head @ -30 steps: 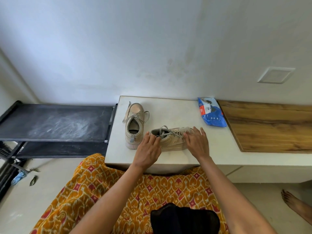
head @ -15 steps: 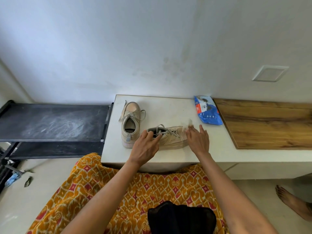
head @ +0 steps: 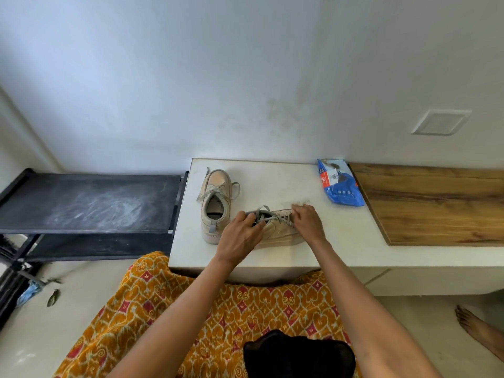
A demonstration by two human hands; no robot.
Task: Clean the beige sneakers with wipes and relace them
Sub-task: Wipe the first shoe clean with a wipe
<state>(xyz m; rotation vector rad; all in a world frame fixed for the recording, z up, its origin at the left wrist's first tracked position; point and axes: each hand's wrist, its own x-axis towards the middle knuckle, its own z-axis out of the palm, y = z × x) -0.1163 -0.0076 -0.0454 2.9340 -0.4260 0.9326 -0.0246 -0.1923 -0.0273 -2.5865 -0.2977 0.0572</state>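
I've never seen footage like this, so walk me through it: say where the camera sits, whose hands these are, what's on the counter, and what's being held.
There is no machine here. One wide-angle camera is worn on a person's head and looks down at their own bare hands. On the white counter lie two beige sneakers and a blue wipes packet near the wall. The far sneaker stands alone, toe toward the wall. The near sneaker lies crosswise. The left hand grips it at the heel opening, while the right hand works at its grey laces; its exact grip is too blurred to tell.
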